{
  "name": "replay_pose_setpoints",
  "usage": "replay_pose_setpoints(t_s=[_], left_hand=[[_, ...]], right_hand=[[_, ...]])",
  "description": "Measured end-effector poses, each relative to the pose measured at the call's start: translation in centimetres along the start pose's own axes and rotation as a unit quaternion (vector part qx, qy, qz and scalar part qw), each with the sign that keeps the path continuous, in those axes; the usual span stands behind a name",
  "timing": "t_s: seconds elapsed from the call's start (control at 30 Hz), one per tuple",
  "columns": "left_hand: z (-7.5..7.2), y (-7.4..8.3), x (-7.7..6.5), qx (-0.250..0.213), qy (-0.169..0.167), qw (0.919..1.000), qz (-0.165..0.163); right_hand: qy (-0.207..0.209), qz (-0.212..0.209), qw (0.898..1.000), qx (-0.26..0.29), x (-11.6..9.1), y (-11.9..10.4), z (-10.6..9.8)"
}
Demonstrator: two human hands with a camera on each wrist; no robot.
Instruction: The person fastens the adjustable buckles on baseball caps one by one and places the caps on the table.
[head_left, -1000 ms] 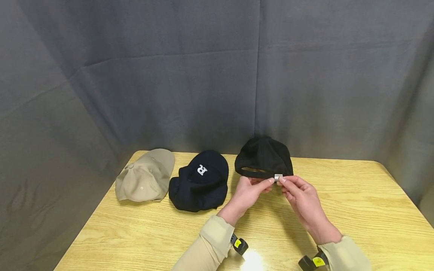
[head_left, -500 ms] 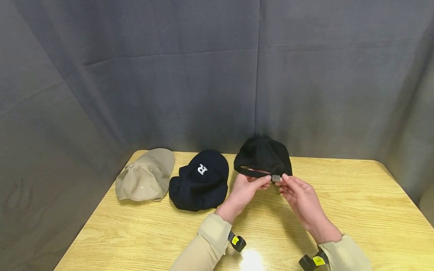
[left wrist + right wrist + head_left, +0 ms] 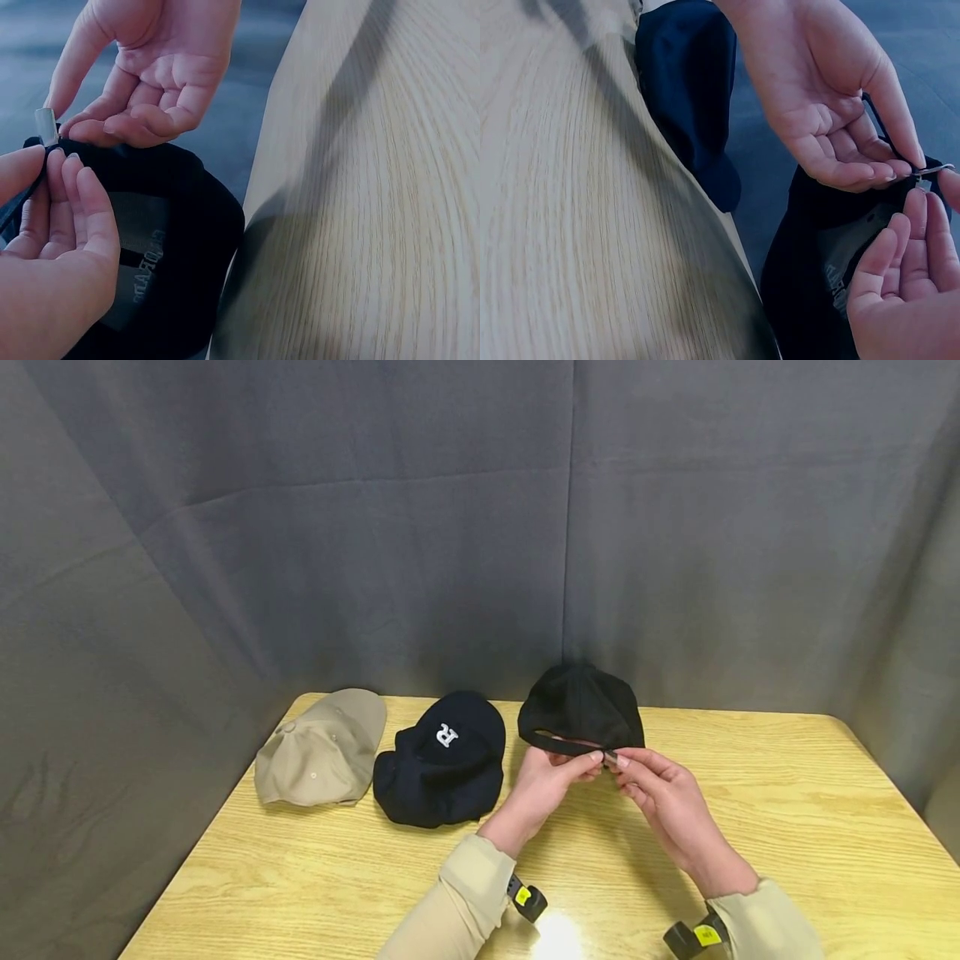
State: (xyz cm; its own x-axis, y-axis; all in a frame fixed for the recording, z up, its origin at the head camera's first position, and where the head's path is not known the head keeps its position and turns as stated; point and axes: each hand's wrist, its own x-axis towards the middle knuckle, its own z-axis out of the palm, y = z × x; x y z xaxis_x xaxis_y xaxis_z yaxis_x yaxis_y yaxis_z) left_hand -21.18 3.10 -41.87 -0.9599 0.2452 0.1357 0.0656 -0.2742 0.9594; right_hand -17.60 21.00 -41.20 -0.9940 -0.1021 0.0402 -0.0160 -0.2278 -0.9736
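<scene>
A black cap [image 3: 581, 702] is held with its back opening and strap [image 3: 562, 745] towards me. On that strap sits a small metal buckle [image 3: 46, 126], its plate tilted away from the strap. My left hand [image 3: 542, 787] pinches the strap between thumb and fingers just left of the buckle. My right hand [image 3: 675, 806] holds the buckle plate by thumb and fingertips, the thumb [image 3: 950, 187] on it in the right wrist view. The cap's inside, with a lettered label [image 3: 139, 259], faces the left wrist camera. Its brim is hidden.
Left of the black cap, a navy cap [image 3: 442, 777] with a white letter lies on the wooden table [image 3: 787, 827]. Farther left lies a beige cap [image 3: 322, 756]. A grey curtain [image 3: 450, 568] hangs behind the table.
The buckle plate faced me flat half a second ago and is now tilted up, seen nearly edge-on. My right fingers have shifted slightly left onto it; the left hand keeps the strap.
</scene>
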Motion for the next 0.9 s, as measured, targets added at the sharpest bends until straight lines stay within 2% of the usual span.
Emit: replay_pose_setpoints(t_s=[0.43,0.9], left_hand=[[0.0,-0.2,-0.1,-0.016,0.000,0.9999,-0.005],[-2.3,1.3,0.4,-0.091,0.041,0.9950,-0.003]], right_hand=[[0.022,-0.022,0.999,-0.025,0.0,0.4,0.0],[0.032,-0.040,0.999,-0.010,0.2,-0.1,-0.1]])
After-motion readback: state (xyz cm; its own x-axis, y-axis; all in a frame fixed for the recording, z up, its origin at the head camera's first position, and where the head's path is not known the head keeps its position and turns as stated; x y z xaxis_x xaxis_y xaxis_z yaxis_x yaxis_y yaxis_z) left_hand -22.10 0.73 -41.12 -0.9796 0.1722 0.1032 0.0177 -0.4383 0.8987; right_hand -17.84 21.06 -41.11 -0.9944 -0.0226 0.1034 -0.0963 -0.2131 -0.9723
